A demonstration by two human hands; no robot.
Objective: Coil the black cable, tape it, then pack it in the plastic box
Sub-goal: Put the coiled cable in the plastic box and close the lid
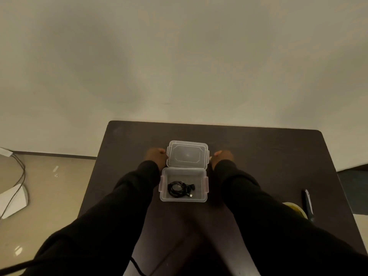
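A clear plastic box (165,196) stands open in the middle of the dark table. The coiled black cable (179,189) lies inside it, its plug end toward the right. The box's clear lid (187,154) sits just beyond the box, tilted up. My left hand (156,154) grips the lid's left edge. My right hand (222,156) grips its right edge. Both arms wear black sleeves.
The dark table (258,156) stands against a pale wall. A dark pen-like tool (307,204) and a yellowish roll (296,209) lie near the right edge. On the floor to the left are a white device (12,202) and cables (20,172).
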